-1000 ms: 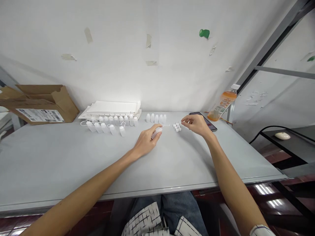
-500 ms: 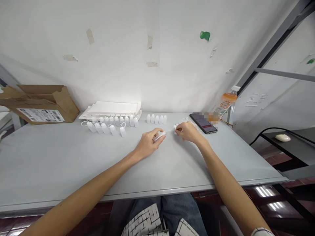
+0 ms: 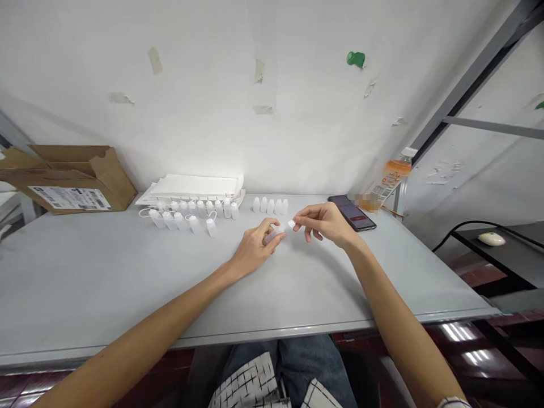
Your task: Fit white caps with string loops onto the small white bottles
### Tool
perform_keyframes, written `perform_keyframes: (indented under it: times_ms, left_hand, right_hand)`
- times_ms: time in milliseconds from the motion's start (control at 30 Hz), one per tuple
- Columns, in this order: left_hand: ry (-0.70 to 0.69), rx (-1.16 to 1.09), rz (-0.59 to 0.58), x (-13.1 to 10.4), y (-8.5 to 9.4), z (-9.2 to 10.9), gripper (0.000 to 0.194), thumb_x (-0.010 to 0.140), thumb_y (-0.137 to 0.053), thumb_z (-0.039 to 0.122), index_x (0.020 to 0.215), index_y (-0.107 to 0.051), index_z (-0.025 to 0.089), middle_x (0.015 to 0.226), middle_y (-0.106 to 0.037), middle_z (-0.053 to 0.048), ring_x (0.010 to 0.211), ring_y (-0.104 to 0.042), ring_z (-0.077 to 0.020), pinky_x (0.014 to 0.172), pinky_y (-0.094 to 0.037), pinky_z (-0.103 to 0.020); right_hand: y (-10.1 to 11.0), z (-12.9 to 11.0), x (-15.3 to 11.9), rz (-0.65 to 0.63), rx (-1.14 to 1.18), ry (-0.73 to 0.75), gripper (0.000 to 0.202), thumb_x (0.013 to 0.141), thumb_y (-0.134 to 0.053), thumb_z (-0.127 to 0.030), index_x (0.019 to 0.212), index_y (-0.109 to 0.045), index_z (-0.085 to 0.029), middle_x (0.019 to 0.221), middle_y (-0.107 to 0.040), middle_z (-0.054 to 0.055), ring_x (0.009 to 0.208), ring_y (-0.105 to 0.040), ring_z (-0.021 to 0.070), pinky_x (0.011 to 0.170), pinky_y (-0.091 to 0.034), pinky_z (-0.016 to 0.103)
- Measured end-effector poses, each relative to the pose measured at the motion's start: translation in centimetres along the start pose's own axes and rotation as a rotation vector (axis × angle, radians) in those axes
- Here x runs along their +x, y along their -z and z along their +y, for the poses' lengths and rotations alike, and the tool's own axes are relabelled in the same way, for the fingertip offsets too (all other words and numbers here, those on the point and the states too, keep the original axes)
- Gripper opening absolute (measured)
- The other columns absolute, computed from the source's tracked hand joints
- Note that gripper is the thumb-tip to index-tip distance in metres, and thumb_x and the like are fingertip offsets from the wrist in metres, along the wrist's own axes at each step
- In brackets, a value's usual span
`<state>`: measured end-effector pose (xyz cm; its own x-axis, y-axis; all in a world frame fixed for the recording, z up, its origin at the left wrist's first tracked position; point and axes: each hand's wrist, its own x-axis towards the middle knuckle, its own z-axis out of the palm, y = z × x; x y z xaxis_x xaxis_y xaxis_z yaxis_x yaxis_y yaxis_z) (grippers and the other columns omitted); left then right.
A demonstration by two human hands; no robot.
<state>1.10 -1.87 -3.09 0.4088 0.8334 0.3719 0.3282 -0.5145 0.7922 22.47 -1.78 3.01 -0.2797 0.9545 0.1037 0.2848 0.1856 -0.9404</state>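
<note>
My left hand (image 3: 256, 245) is closed round a small translucent squeeze bottle (image 3: 274, 233), tilted with its mouth toward the right. At that mouth, my right hand (image 3: 323, 223) pinches a small white cap (image 3: 291, 224) between thumb and fingertips; its other fingers curl loosely. Whether the cap touches the bottle's neck I cannot tell. Beyond my left hand, several capped bottles (image 3: 211, 226) stand in two uneven rows, some with looped straps. A short row of bottles without caps (image 3: 271, 205) stands behind my hands.
At the right back lie a phone (image 3: 352, 213) and, beyond it, a leaning drink bottle (image 3: 389, 180). White papers (image 3: 195, 186) are stacked against the wall. An open cardboard box (image 3: 70, 180) stands at the left back. A white mouse (image 3: 492, 238) rests on a separate dark surface at right.
My right hand has come left from beside the phone, bringing a white cap up to the bottle's mouth. My left hand has stayed nearly still, holding the bottle.
</note>
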Motion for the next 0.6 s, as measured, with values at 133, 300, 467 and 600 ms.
perform_keyframes:
  times_ms: [133,300,467,600]
  left_hand:
    - [-0.028,0.046,-0.011,0.0,0.1,0.1,0.024,0.092,-0.053,0.040,0.108,-0.047,0.023,0.068,-0.058,0.006,0.056,-0.058,-0.0109,0.056,-0.041,-0.022]
    - [-0.031,0.041,-0.002,0.0,0.1,-0.1,0.030,0.090,-0.056,0.044,0.110,-0.045,0.023,0.076,-0.064,0.004,0.058,-0.060,-0.0114,0.059,-0.044,-0.023]
    - [-0.056,0.107,0.062,0.0,0.0,-0.4,0.034,0.088,-0.059,0.044,0.113,-0.047,0.023,0.085,-0.065,0.001,0.058,-0.060,-0.0105,0.061,-0.047,-0.024]
    - [-0.105,0.202,0.146,0.1,0.0,-0.4,0.035,0.085,-0.064,0.038,0.115,-0.052,0.022,0.086,-0.065,0.001,0.058,-0.059,-0.0104,0.061,-0.048,-0.024]
  right_hand:
    - [-0.9,0.3,0.3,-0.033,0.024,-0.007,0.034,0.075,-0.072,-0.045,0.082,-0.071,-0.012,0.076,-0.073,0.009,0.046,-0.059,0.0107,0.037,-0.033,0.020]
    - [-1.1,0.5,0.4,-0.100,0.042,-0.006,0.032,0.077,-0.071,-0.044,0.085,-0.071,-0.013,0.079,-0.073,0.008,0.052,-0.064,0.0132,0.039,-0.041,0.021]
    - [-1.2,0.4,0.2,-0.129,0.046,0.000,0.030,0.075,-0.074,-0.039,0.089,-0.074,-0.013,0.076,-0.072,0.007,0.058,-0.066,0.0154,0.046,-0.050,0.024]
    - [-1.5,0.3,0.2,-0.122,0.038,0.010,0.028,0.074,-0.076,-0.036,0.091,-0.074,-0.013,0.066,-0.069,0.005,0.060,-0.065,0.0159,0.054,-0.055,0.028]
